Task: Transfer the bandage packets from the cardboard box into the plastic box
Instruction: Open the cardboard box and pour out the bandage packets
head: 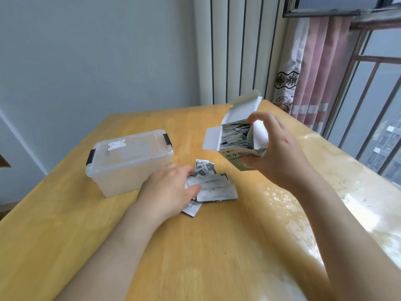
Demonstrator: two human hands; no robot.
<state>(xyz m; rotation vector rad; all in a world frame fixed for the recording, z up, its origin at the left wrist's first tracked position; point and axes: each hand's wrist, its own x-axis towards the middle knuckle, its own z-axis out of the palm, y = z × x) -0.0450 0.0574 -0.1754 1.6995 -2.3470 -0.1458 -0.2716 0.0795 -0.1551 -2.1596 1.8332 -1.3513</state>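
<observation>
The right hand (280, 153) grips the cardboard box (233, 159) and holds it off the table (217, 246), above the far right part of the top. The thumb presses the printed green front, the fingers wrap round the right side, and one fingertip curls over the upper rim. The box is tilted, with its open end facing the camera and slightly to the left. All its white flaps are folded out: a long one stands up at the back and a short one sticks out on the left. Inside, a tightly packed row of packets (235, 136) stands on edge and fills the box.

The left hand (171, 187) lies palm down on a loose pile of packets (214, 187) near the middle of the table, just below the lifted box. Its fingers are relaxed and spread over the pile and its thumb rests on top of a white packet. A few packets stick out under the palm towards the near edge.

The plastic box (130, 174) sits near the left edge, just beside the left hand and apart from the pile. Its clear lid (134, 146) is on, with a black latch (167, 140) at each end and a white sticker (116, 145) on top.

A pink curtain (314, 72) hangs past the far right corner.
</observation>
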